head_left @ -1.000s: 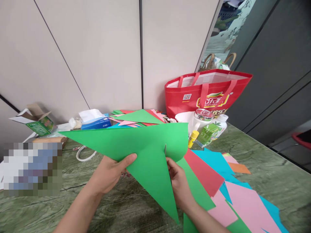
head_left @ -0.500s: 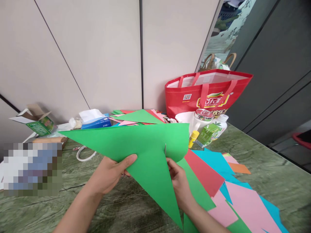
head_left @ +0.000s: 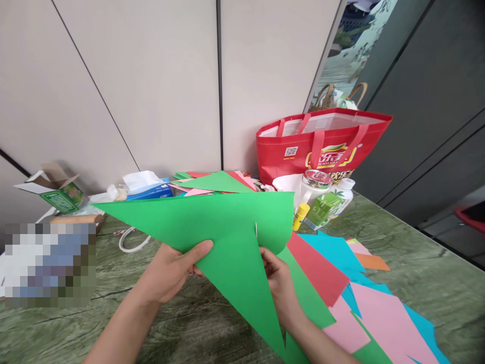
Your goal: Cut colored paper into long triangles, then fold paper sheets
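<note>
1. A left hand (head_left: 174, 273) is pinching a green paper sheet (head_left: 223, 227), its thumb lying flat on the near face and its fingers tucking behind the lower left edge.
2. A right hand (head_left: 281, 287) is curling at the inner edge of the sheet's hanging flap, thumb and finger drawing close together; whatever it may be holding behind the paper is staying hidden.
3. A thin pale sliver (head_left: 256, 230) is showing through the sheet just beyond the right fingertips, standing roughly in line with that edge. The right hand is plainly the nearer one; whether the sliver is a blade, the view is not telling.
4. The sheet is spanning both hands, its long axis running crosswise: the sharp point is reaching out past the left hand, the curling end is bending beyond the right, and the flap is pointing back beside the right forearm.
5. Outward from the right hand, a red paper sheet (head_left: 320, 270) and a pink paper sheet (head_left: 392, 308) are lying to its right; a yellow-capped glue stick (head_left: 301, 217) is standing farther beyond.
6. Compared with one second earlier, both hands are holding nearly the same places, while the flap's tip is hanging lower and farther right, and the sliver is gleaming paler.
</note>
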Tool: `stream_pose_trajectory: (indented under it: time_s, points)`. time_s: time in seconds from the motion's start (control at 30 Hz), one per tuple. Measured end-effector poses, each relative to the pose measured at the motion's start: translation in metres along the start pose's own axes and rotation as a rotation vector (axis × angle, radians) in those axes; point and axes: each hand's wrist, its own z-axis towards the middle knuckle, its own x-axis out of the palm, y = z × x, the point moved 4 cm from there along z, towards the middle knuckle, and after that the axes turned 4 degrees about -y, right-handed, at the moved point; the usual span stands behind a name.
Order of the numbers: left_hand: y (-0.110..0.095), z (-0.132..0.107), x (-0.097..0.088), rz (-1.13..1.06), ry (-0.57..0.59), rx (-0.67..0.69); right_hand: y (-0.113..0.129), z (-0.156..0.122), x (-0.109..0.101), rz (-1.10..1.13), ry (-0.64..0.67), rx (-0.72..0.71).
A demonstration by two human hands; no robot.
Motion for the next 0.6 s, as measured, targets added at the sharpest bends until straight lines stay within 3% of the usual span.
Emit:
stream_pose_trajectory:
  time_s: [0.37,0.6]
  points:
    - [0.001,0.001,0.003,-0.028,-0.013,-0.045,-0.001,0.002,0.0,0.011,0.012,0.003]
    - [0.005,-0.002,0.009,-0.036,0.016,-0.09,0.007,0.004,-0.003,-0.04,-0.005,-0.076]
